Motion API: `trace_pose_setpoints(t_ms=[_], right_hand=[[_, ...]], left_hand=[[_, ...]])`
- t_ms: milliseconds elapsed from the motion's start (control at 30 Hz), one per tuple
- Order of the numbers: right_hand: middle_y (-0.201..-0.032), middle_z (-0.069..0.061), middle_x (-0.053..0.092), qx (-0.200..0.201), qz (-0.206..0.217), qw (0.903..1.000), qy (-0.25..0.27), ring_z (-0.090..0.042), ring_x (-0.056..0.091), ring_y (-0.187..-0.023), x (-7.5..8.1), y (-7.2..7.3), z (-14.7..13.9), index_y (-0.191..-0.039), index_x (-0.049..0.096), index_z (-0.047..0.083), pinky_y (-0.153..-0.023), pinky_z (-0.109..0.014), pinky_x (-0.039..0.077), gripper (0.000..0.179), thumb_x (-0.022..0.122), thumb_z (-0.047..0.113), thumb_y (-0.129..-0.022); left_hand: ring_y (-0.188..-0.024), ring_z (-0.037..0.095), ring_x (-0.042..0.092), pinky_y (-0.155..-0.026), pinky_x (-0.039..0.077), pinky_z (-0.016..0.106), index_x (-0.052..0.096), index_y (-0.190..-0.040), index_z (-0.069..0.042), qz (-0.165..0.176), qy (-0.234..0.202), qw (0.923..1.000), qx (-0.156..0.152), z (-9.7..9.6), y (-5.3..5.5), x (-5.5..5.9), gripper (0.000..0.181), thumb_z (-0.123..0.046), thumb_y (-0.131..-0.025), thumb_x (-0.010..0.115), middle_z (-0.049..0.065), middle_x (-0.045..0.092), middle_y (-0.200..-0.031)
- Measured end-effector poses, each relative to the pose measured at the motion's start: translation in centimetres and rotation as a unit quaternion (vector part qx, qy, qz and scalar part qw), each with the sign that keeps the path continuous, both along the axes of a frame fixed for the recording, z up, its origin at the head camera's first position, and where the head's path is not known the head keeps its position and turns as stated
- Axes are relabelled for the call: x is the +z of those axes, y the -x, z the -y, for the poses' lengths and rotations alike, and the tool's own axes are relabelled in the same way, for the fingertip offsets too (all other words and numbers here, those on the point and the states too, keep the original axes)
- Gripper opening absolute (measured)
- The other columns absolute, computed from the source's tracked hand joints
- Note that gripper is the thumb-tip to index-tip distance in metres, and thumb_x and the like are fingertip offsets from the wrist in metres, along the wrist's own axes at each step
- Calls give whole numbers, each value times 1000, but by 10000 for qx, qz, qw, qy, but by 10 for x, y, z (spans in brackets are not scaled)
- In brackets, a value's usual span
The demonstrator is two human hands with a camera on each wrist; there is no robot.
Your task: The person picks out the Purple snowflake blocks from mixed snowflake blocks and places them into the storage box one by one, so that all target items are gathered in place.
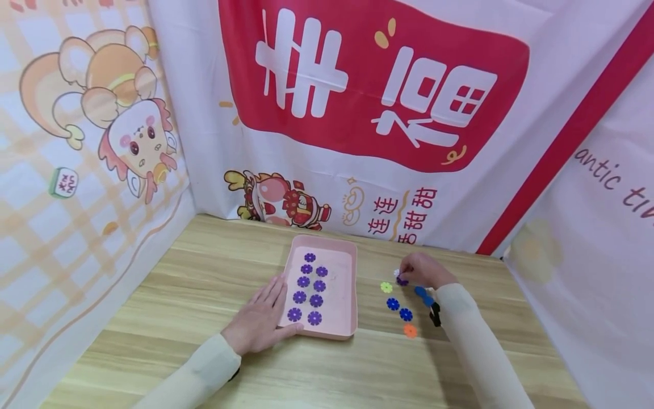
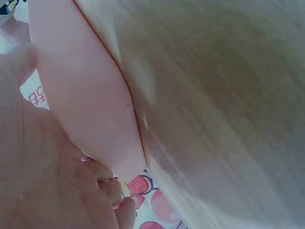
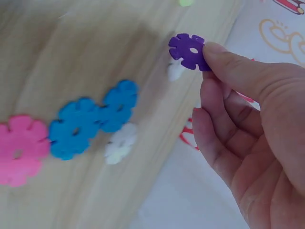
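Observation:
Between thumb and fingers, my right hand (image 1: 426,270) pinches a purple snowflake disc (image 3: 188,50), held just above the table in the right wrist view. My left hand (image 1: 260,321) rests against the left side and near corner of a pink tray (image 1: 347,329), its fingers extended along the rim. In the tray lie several purple snowflake discs (image 1: 316,300) in two rough columns. Near the right hand are a white disc (image 3: 121,143), two light-blue discs (image 3: 75,129) and a pink disc (image 3: 24,150).
Right of the tray, a yellow-green disc (image 1: 386,287), two dark-blue discs (image 1: 393,304) and an orange disc (image 1: 410,330) lie on the wooden table (image 1: 357,375). A printed cloth (image 1: 204,170) hangs behind the table, with others at both sides.

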State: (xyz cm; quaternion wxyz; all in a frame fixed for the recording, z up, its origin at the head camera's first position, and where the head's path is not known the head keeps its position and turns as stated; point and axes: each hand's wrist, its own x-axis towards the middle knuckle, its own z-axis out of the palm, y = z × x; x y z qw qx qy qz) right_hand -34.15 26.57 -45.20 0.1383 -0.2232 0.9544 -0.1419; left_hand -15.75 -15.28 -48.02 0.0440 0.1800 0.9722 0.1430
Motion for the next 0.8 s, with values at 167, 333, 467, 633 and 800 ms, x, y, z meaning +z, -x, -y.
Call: trace_pose_setpoints(t_ms=[167,333,467,633,800], right_hand=[[-93,-2,77,240,-128,9996,-38,-13,67,-83,13,5,13,-96,78,9,-77,-34,62,9,71,8,-101],[-92,-3,77,551,-359,9978,-31,-13,68,-82,26,11,30,-97,79,8,-78,-35,62,9,71,8,-100],[-92,-3,78,617,-521,9967,51,-13,69,-82,35,18,46,-98,79,8,-79,-34,63,9,71,7,-100],[-96,-5,78,476,-456,9977,122,-13,69,-83,49,21,74,-101,79,10,-80,-34,62,9,70,10,-101],[-97,-6,78,529,-581,9967,211,-13,69,-84,55,22,109,-102,79,10,-82,-33,62,8,71,11,-101]], left_hand=[[-164,43,14,-134,20,58,23,-164,7,-6,-6,10000,4,0,0,0,107,-75,-100,47,24,11,-176],[-164,43,15,-134,21,58,23,-164,8,-18,30,10000,-12,0,0,0,106,-74,-101,47,25,11,-176],[-164,43,15,-133,21,58,23,-164,8,-42,42,10000,-26,0,0,1,106,-74,-101,47,25,12,-176],[-164,43,16,-133,21,58,23,-164,8,-45,27,10000,-5,0,0,0,106,-73,-101,49,25,12,-176],[-164,43,15,-134,21,57,22,-164,7,-9,12,10000,19,1,-1,-1,107,-74,-100,48,24,11,-176]])
